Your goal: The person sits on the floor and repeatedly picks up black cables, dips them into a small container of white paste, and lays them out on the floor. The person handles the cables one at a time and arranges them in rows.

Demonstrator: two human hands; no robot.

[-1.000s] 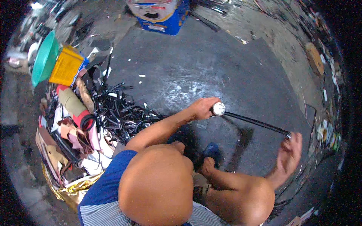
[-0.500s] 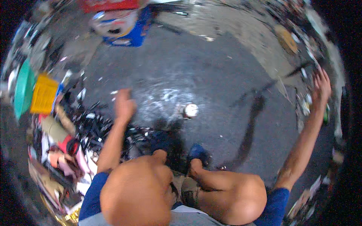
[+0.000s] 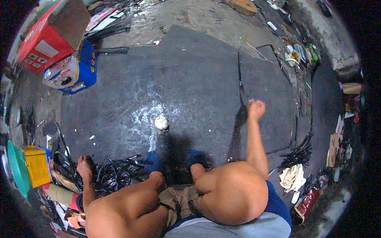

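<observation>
My left hand (image 3: 84,166) is at the left edge of a tangled heap of shiny black strips (image 3: 119,172), fingers somewhat apart and touching the strips. No strip shows clearly within its grasp. Out to the right, my right hand (image 3: 256,110) is closed above the dark sheet, with a long thin black strip (image 3: 239,69) running away from it toward the far side. The grip itself is partly hidden by the curled fingers. Between the hands, a small round white-topped container (image 3: 161,123) stands on the dark floor sheet (image 3: 190,87), in front of my blue-shod feet (image 3: 197,157).
At far left stand a red open carton (image 3: 43,43) and a blue-and-white box (image 3: 75,71). A yellow basket (image 3: 36,166) and green basin (image 3: 18,168) are at left. A black strip bundle (image 3: 297,154) and cream cloth (image 3: 293,178) lie at right.
My left hand has come down and back to the heap of strips. My right hand has swung inward from the far right, the black strip moving with it. The view has turned right.
</observation>
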